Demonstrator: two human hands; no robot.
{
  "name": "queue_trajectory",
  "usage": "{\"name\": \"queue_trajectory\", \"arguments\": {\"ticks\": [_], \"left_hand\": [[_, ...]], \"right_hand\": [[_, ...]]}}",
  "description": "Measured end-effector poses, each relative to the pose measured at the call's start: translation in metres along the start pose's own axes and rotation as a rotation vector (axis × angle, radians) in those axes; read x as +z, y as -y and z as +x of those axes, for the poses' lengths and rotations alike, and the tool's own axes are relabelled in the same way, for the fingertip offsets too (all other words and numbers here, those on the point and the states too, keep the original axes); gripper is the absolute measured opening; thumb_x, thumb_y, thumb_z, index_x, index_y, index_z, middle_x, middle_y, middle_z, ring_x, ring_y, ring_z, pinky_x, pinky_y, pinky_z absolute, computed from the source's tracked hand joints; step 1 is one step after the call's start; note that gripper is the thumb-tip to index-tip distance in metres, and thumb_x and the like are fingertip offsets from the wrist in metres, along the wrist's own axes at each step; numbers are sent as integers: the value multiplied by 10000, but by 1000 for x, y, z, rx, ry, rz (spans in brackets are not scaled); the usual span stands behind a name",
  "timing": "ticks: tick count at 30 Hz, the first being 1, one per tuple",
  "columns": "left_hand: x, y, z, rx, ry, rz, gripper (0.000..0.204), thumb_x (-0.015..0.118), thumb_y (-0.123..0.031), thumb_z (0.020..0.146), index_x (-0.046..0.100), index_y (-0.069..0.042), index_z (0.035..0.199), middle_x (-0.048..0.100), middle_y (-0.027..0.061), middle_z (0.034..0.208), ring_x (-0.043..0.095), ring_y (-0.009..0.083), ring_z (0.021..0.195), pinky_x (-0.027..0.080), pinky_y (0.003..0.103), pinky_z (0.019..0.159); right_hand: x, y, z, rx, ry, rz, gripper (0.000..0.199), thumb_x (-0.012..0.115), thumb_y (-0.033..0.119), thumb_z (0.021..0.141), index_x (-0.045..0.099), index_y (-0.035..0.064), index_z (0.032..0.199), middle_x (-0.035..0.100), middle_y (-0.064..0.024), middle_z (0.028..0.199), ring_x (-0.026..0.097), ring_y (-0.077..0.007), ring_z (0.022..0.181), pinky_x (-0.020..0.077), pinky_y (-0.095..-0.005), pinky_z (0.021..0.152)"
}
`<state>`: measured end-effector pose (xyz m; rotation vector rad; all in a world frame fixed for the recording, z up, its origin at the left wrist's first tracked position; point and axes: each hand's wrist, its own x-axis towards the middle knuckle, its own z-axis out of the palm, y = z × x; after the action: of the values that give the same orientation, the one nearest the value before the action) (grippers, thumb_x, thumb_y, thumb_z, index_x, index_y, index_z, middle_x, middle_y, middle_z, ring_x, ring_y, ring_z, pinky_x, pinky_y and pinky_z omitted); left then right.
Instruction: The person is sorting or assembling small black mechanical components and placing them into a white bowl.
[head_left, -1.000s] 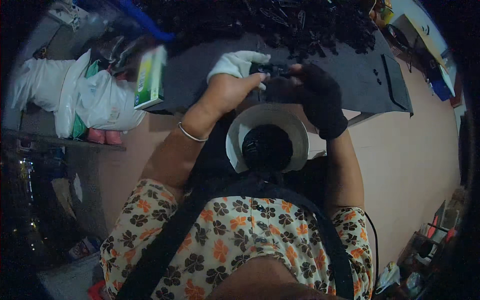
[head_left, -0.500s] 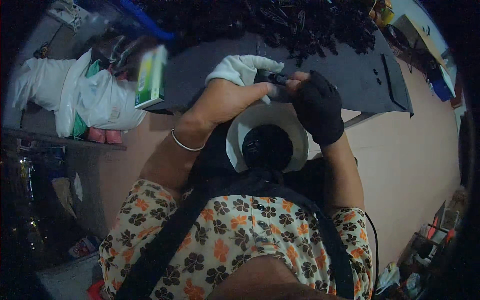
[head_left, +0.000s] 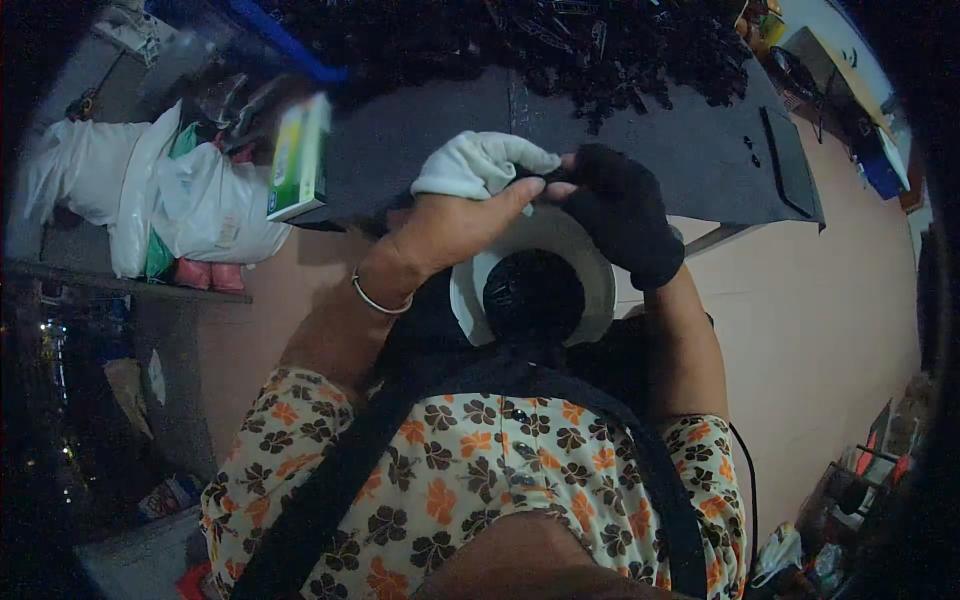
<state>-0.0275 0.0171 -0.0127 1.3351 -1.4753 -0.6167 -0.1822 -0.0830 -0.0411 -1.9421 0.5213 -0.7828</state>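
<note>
My left hand (head_left: 475, 185), in a white cloth glove that leaves the thumb bare, is closed with its fingertips pinched around a small black piece (head_left: 537, 179). Only a sliver of that piece shows, so its kind is unclear. Against the same fingertips my right hand (head_left: 620, 205), in a black fingerless glove, presses its bare finger and thumb on the piece. Both hands hover over the near edge of the dark table. Directly below them, at my lap, a white round container (head_left: 465, 295) holds dark contents (head_left: 535, 298).
Across the dark-covered table (head_left: 440, 115) lies a large heap of small black parts (head_left: 610, 55). A green and white box (head_left: 300, 160) stands at its left edge, a flat black bar (head_left: 788, 160) at its right. White plastic bags (head_left: 215, 205) fill a shelf at left.
My right hand has moved left, up against the left fingertips. The black piece, visible between the hands before, is now mostly covered by fingers.
</note>
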Motion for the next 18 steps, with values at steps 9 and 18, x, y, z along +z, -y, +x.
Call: {"name": "queue_trajectory", "arguments": {"ticks": [9,18], "left_hand": [[-26,21,41,85,172,499,397,677,-284,737,597,-72,1064,624,162,877,607,310,787,476,373,734],[-8,63,119,256,180,1050,262,637,-292,752,639,-78,903,583,163,805,564,348,775,464,421,708]], "right_hand": [[-25,6,10,106,68,-370,225,648,168,759,615,27,931,630,-107,863,606,-187,825,475,-316,706],[-19,-27,40,-170,-232,-876,235,659,199,690,645,95,900,619,-133,840,588,-319,823,467,-412,720]]}}
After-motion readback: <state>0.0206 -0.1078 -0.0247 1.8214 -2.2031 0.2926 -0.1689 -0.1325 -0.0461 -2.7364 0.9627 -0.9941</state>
